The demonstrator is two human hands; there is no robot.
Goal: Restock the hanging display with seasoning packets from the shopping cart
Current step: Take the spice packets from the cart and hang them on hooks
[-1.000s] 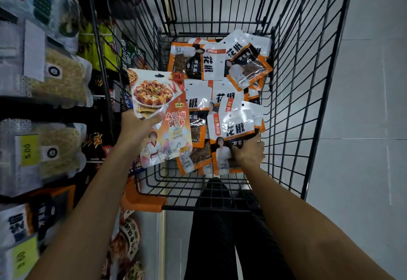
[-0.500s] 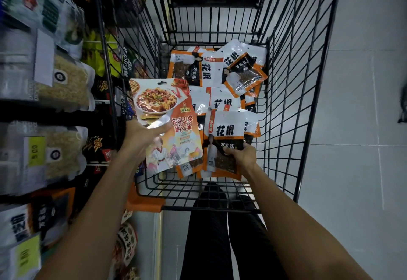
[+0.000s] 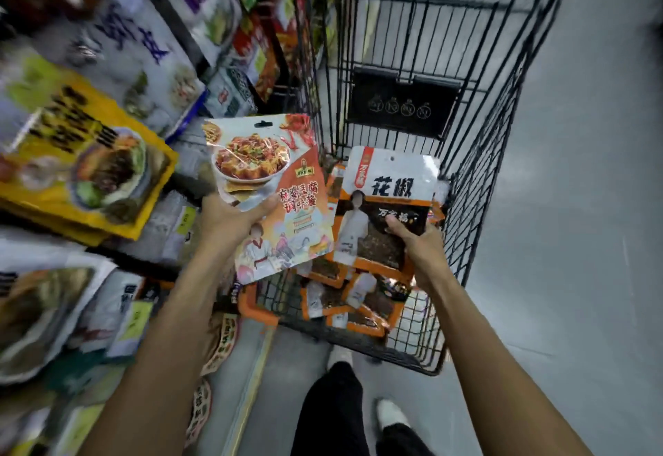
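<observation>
1 shopping cart (image 3: 480, 175); 2 hands, the left hand (image 3: 229, 220) and the right hand (image 3: 418, 245); 1 sauce packet (image 3: 280, 204), red and white with a dish pictured on it; 1 pepper packet (image 3: 387, 204), white and orange, raised above the cart; perhaps 5 loose packets (image 3: 344, 297) of that same white-and-orange kind in the cart, though blur and overlap blunt the count; 2 white shoes (image 3: 391, 414).

floor (image 3: 581, 226): pale grey, glossy; left: store shelving (image 3: 143, 260) crowded with blurred packaged goods; light: even
</observation>
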